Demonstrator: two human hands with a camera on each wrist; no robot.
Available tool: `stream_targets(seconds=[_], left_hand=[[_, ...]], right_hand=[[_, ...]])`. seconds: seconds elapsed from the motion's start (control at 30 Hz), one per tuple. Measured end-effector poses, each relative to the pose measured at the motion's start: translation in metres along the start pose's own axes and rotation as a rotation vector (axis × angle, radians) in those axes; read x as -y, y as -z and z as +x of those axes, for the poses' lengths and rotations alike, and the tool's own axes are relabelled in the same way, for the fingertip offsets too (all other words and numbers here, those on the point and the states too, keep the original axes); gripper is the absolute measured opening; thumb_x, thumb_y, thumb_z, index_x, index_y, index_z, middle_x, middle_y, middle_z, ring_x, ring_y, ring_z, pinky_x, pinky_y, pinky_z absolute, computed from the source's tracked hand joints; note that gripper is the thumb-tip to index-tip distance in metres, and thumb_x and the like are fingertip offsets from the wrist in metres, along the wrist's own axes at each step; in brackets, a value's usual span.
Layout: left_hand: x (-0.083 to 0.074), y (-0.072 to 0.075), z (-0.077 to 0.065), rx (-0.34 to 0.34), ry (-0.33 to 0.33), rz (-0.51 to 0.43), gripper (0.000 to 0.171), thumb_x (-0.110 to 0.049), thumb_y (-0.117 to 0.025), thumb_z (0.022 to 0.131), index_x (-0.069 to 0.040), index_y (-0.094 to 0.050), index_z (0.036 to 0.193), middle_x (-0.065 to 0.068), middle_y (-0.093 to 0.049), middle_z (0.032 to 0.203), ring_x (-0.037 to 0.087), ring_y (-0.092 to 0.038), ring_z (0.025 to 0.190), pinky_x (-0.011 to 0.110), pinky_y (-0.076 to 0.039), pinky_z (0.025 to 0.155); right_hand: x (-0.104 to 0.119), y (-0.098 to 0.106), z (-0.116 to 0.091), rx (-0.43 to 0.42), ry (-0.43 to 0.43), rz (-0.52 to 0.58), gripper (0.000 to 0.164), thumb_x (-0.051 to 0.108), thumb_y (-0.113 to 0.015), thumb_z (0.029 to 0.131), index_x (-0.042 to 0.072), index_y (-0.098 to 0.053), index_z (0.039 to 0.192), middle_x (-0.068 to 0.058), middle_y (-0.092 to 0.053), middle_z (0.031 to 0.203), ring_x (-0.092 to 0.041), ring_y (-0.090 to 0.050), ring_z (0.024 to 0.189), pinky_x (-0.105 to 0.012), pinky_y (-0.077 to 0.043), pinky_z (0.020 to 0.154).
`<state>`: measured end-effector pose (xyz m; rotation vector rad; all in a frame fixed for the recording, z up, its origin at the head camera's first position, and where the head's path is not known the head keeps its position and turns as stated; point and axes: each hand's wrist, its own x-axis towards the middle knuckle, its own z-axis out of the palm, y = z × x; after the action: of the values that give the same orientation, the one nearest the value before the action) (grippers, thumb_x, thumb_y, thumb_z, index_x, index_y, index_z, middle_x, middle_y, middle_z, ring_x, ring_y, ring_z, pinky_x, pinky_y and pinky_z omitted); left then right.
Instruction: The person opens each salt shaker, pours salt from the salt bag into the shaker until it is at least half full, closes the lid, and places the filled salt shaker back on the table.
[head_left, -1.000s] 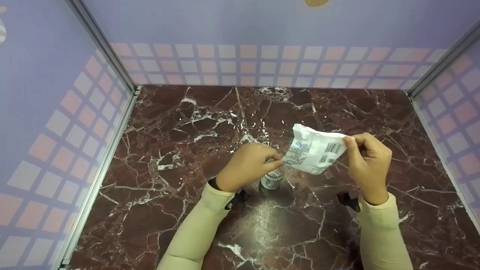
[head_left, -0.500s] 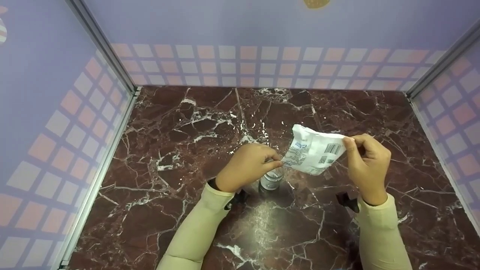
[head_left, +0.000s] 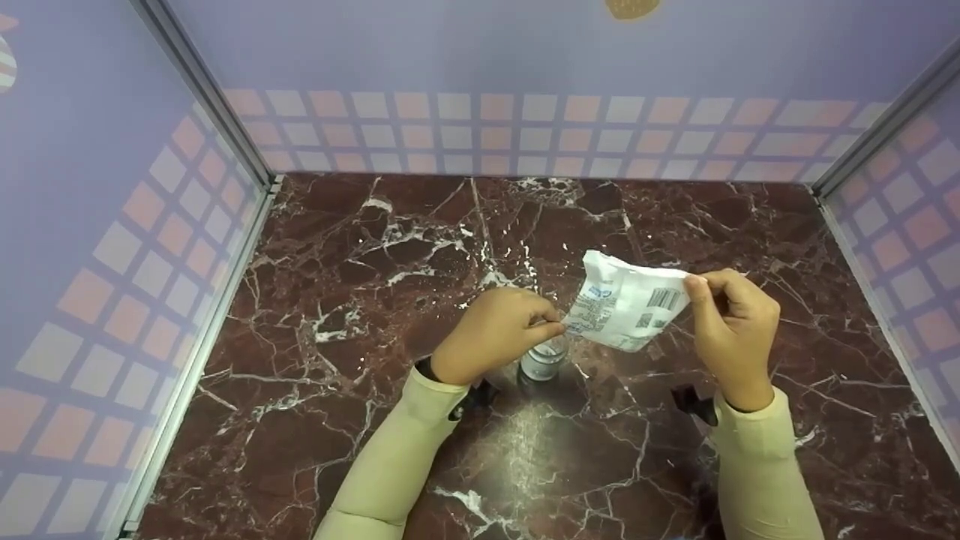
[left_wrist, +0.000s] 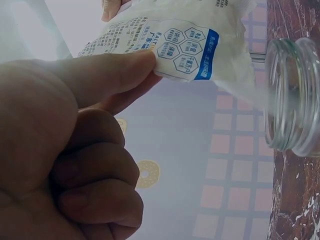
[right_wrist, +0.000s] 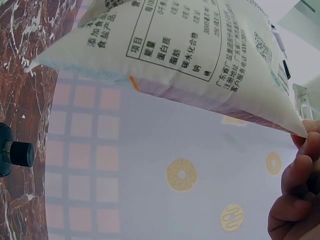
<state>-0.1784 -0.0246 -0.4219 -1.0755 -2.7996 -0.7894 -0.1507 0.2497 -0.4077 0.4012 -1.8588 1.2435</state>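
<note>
At 2 o'clock from jar (head_left: 543, 369): bag (head_left: 630, 306) | left hand (head_left: 495, 330), right hand (head_left: 739, 334) pinch it | pouring seems underway, remainder unclear

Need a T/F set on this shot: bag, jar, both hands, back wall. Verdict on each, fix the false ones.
1. The right hand pinches a corner of the white bag. True.
2. The left hand grips the glass jar. False: it pinches the bag between thumb and forefinger.
3. A blue band is printed on the bag. True.
4. The jar is closed with a lid. False: its mouth is open.
5. The bag lies flat on the tabletop. False: the hands hold it up, one corner close to the jar's mouth.
6. The back wall has rows of squares, some pink, along its lower part. True.
</note>
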Motion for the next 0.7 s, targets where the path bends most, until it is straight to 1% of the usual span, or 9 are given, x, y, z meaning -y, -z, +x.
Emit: stream_targets(seconds=[0.2, 0.43, 0.53, 0.7], left_hand=[[0.000, 0.000, 0.000, 0.011, 0.009, -0.010, 0.024, -0.038, -0.068, 0.100, -0.017, -0.080, 0.097, -0.007, -0.078, 0.093, 0.010, -0.067, 0.079, 0.030, -0.054, 0.082], [0.000, 0.001, 0.000, 0.010, 0.003, -0.001, 0.026, -0.039, -0.068, 0.100, -0.017, -0.080, 0.097, -0.007, -0.078, 0.093, 0.010, -0.067, 0.079, 0.030, -0.054, 0.081], [0.001, 0.001, 0.000, 0.014, 0.000, -0.020, 0.026, -0.039, -0.067, 0.100, -0.017, -0.080, 0.097, -0.006, -0.078, 0.093, 0.010, -0.067, 0.078, 0.030, -0.054, 0.079], [0.001, 0.002, 0.001, 0.018, -0.004, -0.044, 0.026, -0.038, -0.067, 0.101, -0.016, -0.080, 0.098, -0.005, -0.078, 0.093, 0.013, -0.069, 0.080, 0.030, -0.054, 0.081]], right_hand=[[-0.005, 0.001, -0.001, 0.015, 0.000, 0.019, 0.026, 0.000, -0.074, 0.092, -0.011, -0.064, 0.071, -0.008, -0.054, 0.061, -0.002, -0.035, 0.053, -0.015, -0.027, 0.053], [-0.002, 0.000, -0.001, 0.011, 0.001, 0.027, 0.026, 0.000, -0.074, 0.092, -0.011, -0.065, 0.071, -0.008, -0.053, 0.060, -0.005, -0.033, 0.052, -0.015, -0.026, 0.053], [0.002, -0.001, 0.000, 0.011, 0.001, 0.041, 0.025, -0.001, -0.073, 0.092, -0.012, -0.065, 0.071, -0.008, -0.053, 0.060, -0.003, -0.033, 0.052, -0.015, -0.025, 0.053], [0.006, -0.001, 0.001, 0.003, -0.008, 0.060, 0.024, -0.003, -0.073, 0.091, -0.012, -0.065, 0.071, -0.009, -0.054, 0.060, -0.002, -0.034, 0.052, -0.014, -0.026, 0.053]])
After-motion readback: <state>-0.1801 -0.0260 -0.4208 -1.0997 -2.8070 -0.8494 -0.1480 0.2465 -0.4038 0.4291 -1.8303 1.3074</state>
